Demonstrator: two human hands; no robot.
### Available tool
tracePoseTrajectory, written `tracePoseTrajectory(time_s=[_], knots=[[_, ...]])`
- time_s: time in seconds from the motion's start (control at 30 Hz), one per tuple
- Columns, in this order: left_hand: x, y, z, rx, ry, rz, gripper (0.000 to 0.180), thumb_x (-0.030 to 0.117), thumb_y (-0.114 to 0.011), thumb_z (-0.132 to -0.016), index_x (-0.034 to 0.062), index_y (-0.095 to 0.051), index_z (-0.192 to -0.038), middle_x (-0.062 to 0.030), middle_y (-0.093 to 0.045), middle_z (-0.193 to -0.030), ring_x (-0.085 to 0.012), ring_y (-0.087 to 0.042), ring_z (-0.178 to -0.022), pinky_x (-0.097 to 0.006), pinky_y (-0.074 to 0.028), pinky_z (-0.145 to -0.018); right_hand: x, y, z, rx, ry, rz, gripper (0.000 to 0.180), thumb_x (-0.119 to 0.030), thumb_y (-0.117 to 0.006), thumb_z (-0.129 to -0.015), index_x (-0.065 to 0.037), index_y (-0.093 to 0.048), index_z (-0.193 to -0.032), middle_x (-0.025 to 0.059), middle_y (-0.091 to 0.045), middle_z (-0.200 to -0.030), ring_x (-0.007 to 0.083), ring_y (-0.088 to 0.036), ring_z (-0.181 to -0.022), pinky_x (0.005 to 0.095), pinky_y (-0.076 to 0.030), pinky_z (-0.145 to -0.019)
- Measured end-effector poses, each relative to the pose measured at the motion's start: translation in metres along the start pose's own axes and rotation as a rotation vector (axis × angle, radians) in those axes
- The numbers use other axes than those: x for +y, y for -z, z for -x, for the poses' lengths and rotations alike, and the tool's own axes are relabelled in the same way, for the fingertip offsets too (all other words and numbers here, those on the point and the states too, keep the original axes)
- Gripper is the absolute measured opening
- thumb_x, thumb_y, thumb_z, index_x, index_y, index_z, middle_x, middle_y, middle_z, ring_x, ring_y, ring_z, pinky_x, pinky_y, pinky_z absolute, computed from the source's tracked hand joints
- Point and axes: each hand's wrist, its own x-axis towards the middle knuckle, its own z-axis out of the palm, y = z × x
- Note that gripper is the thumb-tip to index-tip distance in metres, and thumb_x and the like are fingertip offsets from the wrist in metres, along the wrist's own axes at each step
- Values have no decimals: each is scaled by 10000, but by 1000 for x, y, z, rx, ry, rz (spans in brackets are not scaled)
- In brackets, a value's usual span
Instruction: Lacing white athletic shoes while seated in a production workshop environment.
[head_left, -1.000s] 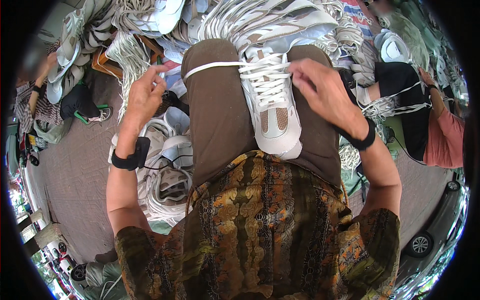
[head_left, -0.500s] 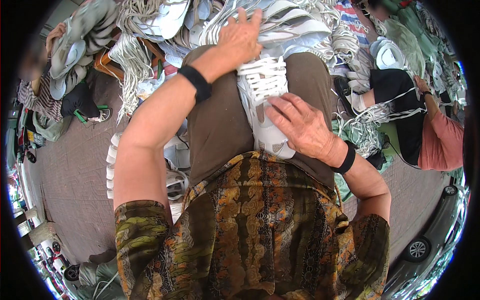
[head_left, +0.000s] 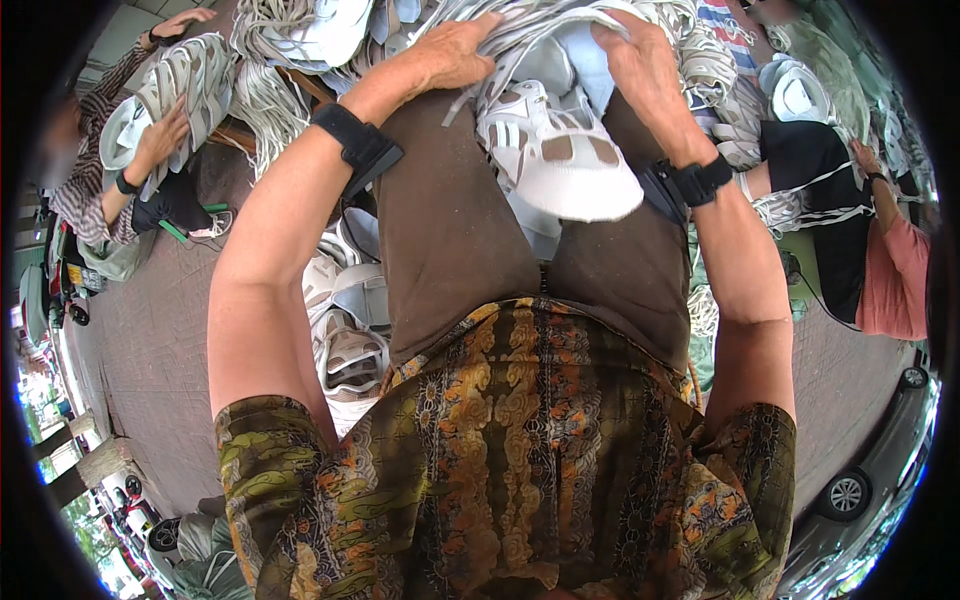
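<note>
Crowded at the far edge of the lap: a heap of white shoe uppers and loose white straps [head_left: 300,40] spreading across the whole top of the view, with no bare gap between it and the brown trousers [head_left: 450,230]. A little open room only on the brown paved floor [head_left: 150,340] to the left, and even there a stack of white and grey shoe uppers [head_left: 345,320] lying just beside the left thigh. On the lap, tilted toe-down toward the body, a white mesh shoe upper with tan side patches and white lacing straps [head_left: 560,165], resting between the two thighs. Left hand [head_left: 450,55] reaching forward over the knee, fingers bent and pressed down onto a bundle of grey-white straps [head_left: 530,30] at the heel end of the shoe upper; grip partly curled, touching the straps, whether pinching any cannot be told. Right hand [head_left: 640,70] on the other side of the same bundle, fingers curved over a pale blue-grey piece [head_left: 585,70] just above the shoe upper; grip half closed upon it, fingertips hidden. Black bands on both wrists. At the left edge, another person's hand [head_left: 160,135] on a white strapped shoe upper [head_left: 170,95]. At the right edge, a second person in pink and black [head_left: 880,270], white straps across the lap. Grey car [head_left: 870,480] at the lower right.
</note>
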Motion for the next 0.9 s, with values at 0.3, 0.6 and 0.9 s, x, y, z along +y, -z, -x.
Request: tracePoseTrajectory(time_s=[0.3,0.6,0.9], knots=[[30,-8,21,231,-410,126,472,151,-583,-879,-67,-455,-1277,-216,-604,-1086,-279,-636,-971,-357,-526,-798,1,0,-3,-3,-6,-283,178,-32,-474,-835,41,-626,-894,19,-558,-723,120,-493,-691,303,-410,-624],[21,-18,-19,119,-203,-164,307,128,-508,-854,-70,-564,-1082,-271,-623,-731,-424,-633,-714,-506,-491,-624,-21,48,89,61,440,291,422,-68,-589,-822,-14,-563,-1239,209,-653,-1016,397,-634,-891,448,-510,-806],[14,-22,-33,84,-117,-259,274,123,-524,-788,-68,-602,-968,-278,-638,-762,-431,-651,-742,-490,-512,-631,3,20,79,-215,229,404,473,-72,-599,-784,-64,-549,-1254,214,-665,-909,407,-637,-854,480,-505,-759]])
